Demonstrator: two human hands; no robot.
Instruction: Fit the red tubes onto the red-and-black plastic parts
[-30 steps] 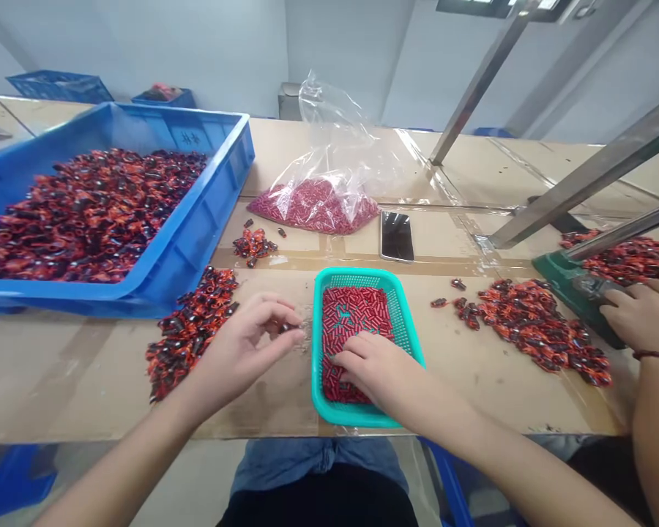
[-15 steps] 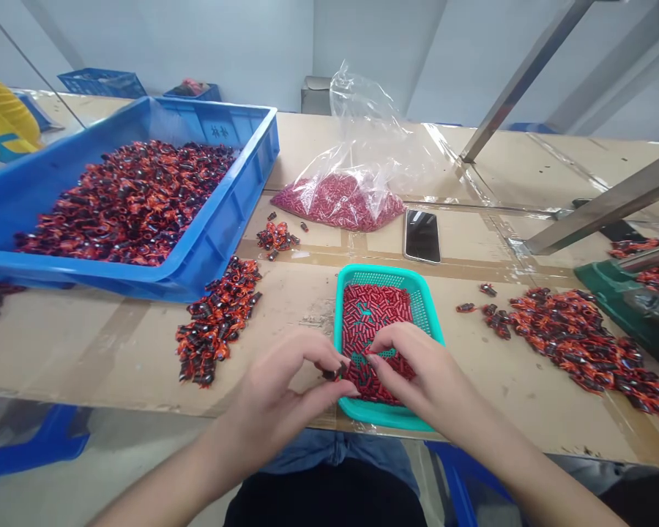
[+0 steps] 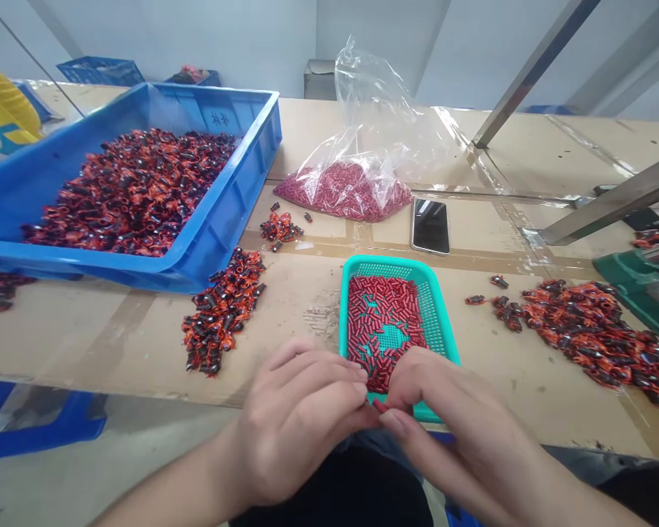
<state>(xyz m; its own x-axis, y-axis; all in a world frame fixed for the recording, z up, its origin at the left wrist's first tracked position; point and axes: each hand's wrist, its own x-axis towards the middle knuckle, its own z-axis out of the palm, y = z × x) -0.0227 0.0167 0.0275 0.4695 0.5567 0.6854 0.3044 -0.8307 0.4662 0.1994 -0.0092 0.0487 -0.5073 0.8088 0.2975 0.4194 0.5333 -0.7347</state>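
A small red cylinder (image 3: 380, 405) is pinched between the thumb and forefinger of my right hand (image 3: 444, 410), just over the near edge of the green basket (image 3: 442, 322). My left hand (image 3: 307, 417) is closed beside it, its fingertips meeting those of my right hand; whatever it grips is hidden behind the fingers. Many red cylinders (image 3: 378, 300) lie in the basket, with a patch of its perforated bottom showing. Left of the basket, a heap of black-and-orange parts (image 3: 225, 307) rests on the cardboard-covered table (image 3: 291, 315).
A large blue crate (image 3: 198, 256) full of black-and-orange parts stands at the left. Behind the basket are a clear bag of pink-red pieces (image 3: 345, 190) and a phone (image 3: 430, 227). More parts (image 3: 593, 329) are heaped at the right, near a green tray (image 3: 637, 293) and metal bars (image 3: 615, 197).
Both hands have come together and nearer to me, and my left hand has turned its back to the view. The co-worker's hand at the right edge is out of view.
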